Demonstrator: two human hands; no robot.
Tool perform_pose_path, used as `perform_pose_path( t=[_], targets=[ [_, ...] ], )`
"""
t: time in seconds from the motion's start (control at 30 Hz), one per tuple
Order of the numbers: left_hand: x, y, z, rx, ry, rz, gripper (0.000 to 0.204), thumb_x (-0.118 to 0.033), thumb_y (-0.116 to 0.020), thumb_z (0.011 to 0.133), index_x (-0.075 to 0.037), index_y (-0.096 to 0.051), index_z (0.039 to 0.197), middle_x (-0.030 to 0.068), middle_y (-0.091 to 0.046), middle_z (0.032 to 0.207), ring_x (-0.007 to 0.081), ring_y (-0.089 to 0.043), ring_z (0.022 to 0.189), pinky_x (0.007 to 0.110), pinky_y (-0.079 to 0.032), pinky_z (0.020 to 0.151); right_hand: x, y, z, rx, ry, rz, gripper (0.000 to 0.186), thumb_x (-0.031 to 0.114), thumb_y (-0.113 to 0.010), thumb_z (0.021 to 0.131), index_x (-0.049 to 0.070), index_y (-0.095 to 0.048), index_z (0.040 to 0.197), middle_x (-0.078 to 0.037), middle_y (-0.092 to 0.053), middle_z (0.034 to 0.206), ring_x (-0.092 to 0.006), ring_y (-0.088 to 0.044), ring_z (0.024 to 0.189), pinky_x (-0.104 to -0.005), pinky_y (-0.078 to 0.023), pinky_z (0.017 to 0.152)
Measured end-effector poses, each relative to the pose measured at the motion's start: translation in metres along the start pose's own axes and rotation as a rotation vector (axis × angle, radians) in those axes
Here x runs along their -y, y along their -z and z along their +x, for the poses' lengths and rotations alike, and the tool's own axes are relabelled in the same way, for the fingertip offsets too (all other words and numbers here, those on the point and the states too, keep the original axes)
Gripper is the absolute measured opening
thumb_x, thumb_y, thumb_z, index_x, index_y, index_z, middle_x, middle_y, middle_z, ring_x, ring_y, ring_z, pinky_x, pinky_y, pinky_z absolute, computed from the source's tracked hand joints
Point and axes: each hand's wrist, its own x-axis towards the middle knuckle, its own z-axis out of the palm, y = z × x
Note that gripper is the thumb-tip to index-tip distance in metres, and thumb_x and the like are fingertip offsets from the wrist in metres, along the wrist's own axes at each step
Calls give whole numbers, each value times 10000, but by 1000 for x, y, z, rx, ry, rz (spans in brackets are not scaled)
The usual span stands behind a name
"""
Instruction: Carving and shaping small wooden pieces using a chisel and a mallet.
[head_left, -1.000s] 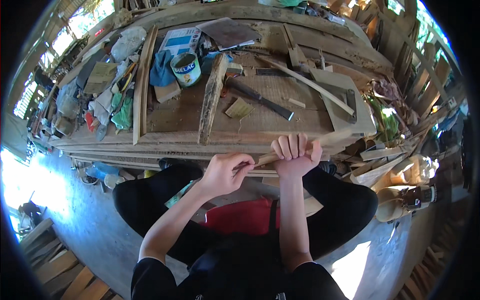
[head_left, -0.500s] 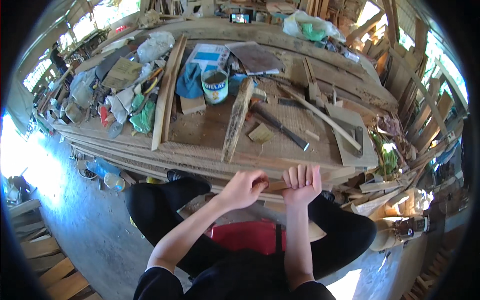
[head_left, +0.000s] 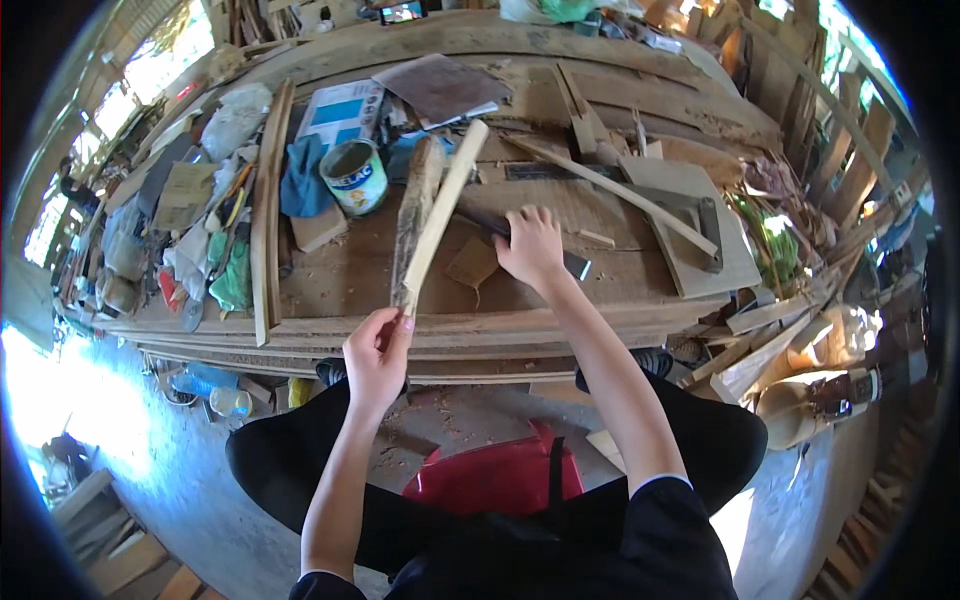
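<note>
Left hand (head_left: 377,352) pinching the lower end of the stick (head_left: 446,207), which slants up over the desk (head_left: 345,275), in front of the billet (head_left: 413,205); right hand (head_left: 530,246) over the chisel (head_left: 577,265), whether closed on it cannot be told. Probable faults: held at one end only, the stick could tip and knock the billet; a grip too near the bright edge of the chisel, if it slid, could cut the right hand.

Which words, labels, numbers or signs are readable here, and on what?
Open tin: white lettering on blue, partly legible; I won't transcribe it.
Blue-and-white package: print too small to read.
Tan sheet at left: marks too blurred to read.
Small lit screen at top: too small to read.
</note>
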Motion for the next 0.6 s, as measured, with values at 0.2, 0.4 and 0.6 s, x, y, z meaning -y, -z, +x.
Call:
perform_pose_path(
  t=[0.2,0.4,0.6],
  targets=[
    [11,-51,-16,-130,-46,-39,177,-69,-643,906,47,-635,1041,15,-611,698,35,-527,635,192,-408,556,-45,48,7,-320,-55,224,277,282,-638,889,21,-583,963,-161,-619,868,-285,-626,793,-431,-488,703],
    [-2,-96,-4,93,-123,251,183,-82,-633,878,47,-644,1008,185,-660,746,307,-666,635,344,-508,567,-92,180,-13,-523,-260,1369,211,245,-613,933,62,-510,944,-7,-476,653,-92,-435,510,-256,-320,443],
    [8,-127,-9,192,-103,407,185,-93,-629,878,-26,-558,1035,148,-651,669,333,-663,595,395,-526,532,-66,186,-38,-137,190,1924,217,275,-515,946,108,-457,820,30,-305,565,-82,-250,476,-244,-183,427]
  ],
)
